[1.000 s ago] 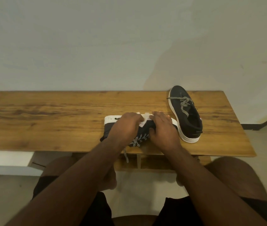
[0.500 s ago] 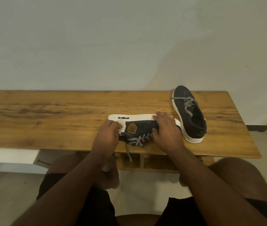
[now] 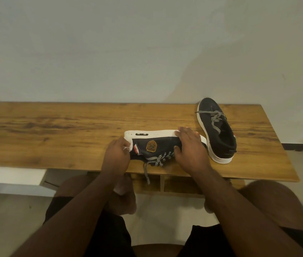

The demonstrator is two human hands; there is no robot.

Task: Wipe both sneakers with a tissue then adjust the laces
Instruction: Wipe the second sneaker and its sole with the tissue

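Note:
A dark sneaker with a white sole and an orange badge lies on its side near the table's front edge, sole facing away from me. My right hand grips its toe end, fingers over the sole and thumb under. My left hand holds a white tissue against the heel. Its checkered lace hangs over the table edge. The second sneaker stands upright to the right, untouched.
The wooden table runs along a pale wall and ends just right of the second sneaker. A shelf compartment sits under the front edge. My knees are below the table.
My left hand slid with the tissue from the sneaker's middle to its heel, uncovering the orange badge. My right hand kept its grip on the toe.

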